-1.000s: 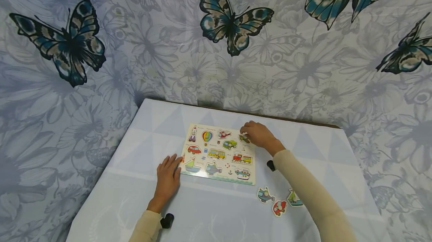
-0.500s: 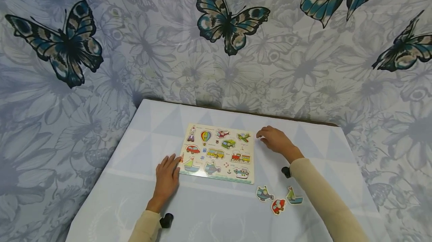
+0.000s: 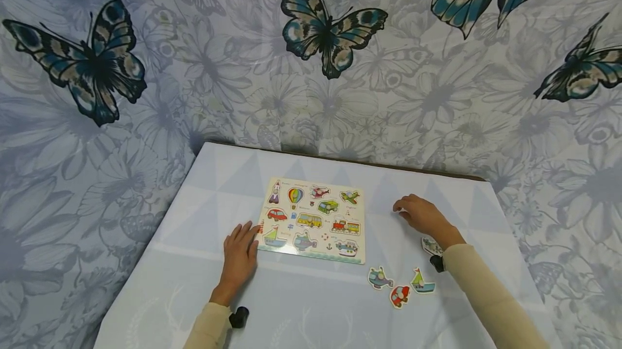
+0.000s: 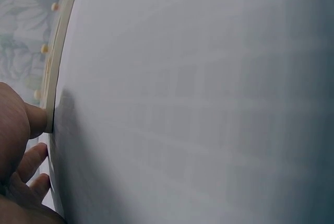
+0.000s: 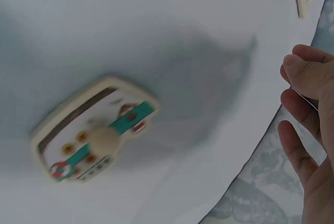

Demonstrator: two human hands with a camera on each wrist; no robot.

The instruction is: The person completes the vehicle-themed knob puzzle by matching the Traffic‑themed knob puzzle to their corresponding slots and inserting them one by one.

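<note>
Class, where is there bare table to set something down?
Bare: the table, left of the left hand; the strip between puzzle board and far edge; the front, between left sleeve and submarine piece. Crowded: right of the board, with that piece, the red vehicle piece, sailboat piece and ship piece by the right hand.

Cream sleeves (image 3: 492, 295), black wrist cameras (image 3: 239, 317)

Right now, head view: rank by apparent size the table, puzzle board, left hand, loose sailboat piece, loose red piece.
1. Table
2. Puzzle board
3. Left hand
4. Loose sailboat piece and loose red piece: too alike to rank.
</note>
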